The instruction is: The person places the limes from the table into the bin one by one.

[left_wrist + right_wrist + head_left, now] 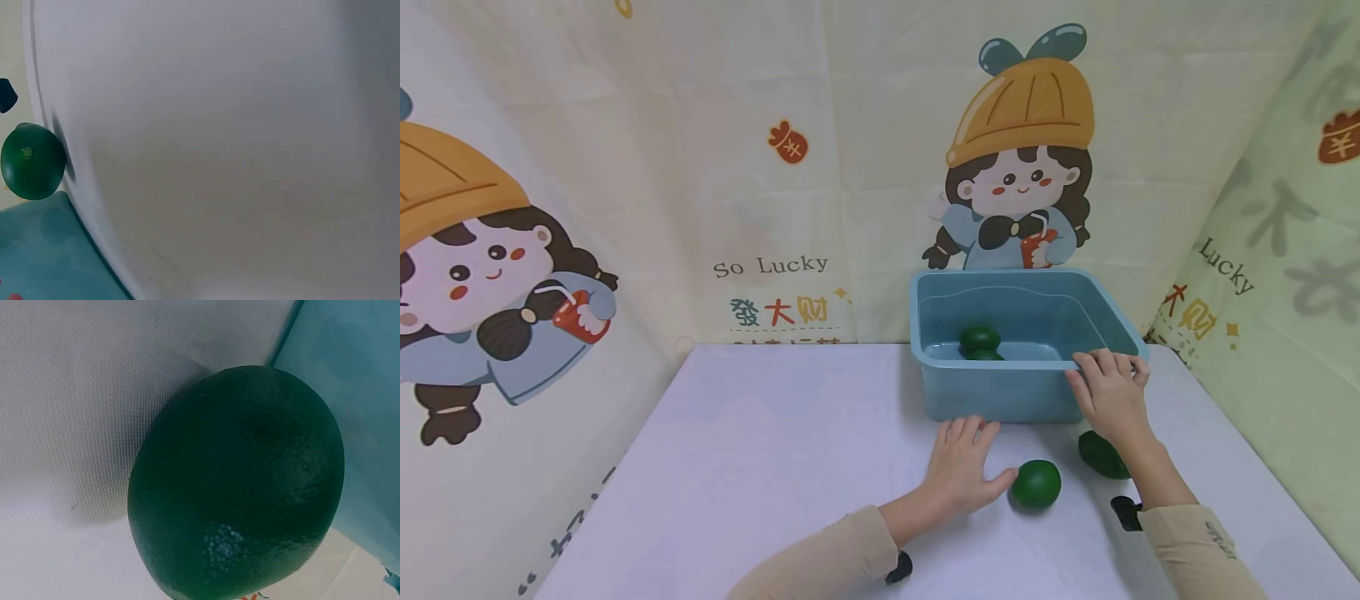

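Observation:
The blue plastic bin (1000,392) stands at the back of the table, with two green limes (980,339) inside, one partly hidden by the front rim. At the bin's front right corner, my right hand (1111,400) grips the rim, fingers over the edge and thumb against the outer front wall. A lime (1101,455) lies below that hand, partly covered by the wrist; this lime (237,487) fills much of the right wrist view. My left hand (958,471) is spread low before the bin, its thumb right beside another lime (1036,485).
A white cloth covers the table (760,458). Behind it hangs a printed cloth backdrop (880,208) with cartoon figures and lettering, close behind the bin. Black pieces (1126,512) show beside both sleeve cuffs.

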Available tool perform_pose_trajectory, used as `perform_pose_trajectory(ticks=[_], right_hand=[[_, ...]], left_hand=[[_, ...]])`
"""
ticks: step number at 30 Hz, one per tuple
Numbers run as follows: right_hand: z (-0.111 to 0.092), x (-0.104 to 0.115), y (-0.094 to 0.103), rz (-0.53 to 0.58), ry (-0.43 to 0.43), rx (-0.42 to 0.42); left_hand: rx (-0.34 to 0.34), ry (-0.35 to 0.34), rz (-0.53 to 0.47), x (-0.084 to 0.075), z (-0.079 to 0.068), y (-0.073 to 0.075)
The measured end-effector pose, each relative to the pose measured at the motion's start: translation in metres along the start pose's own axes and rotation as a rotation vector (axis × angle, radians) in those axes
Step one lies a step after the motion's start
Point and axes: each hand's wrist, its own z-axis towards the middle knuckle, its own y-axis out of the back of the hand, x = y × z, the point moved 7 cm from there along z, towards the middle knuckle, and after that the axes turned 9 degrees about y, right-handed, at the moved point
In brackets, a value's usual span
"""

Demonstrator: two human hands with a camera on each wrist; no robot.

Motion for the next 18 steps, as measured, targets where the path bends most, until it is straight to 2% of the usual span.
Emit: perform_pose_trajectory(ticks=[18], right_hand=[[0.0,0.0,0.0,0.0,-0.002,0.007]], left_hand=[[-0.012,-0.001,0.019,-0.002,-0.002,-0.013]])
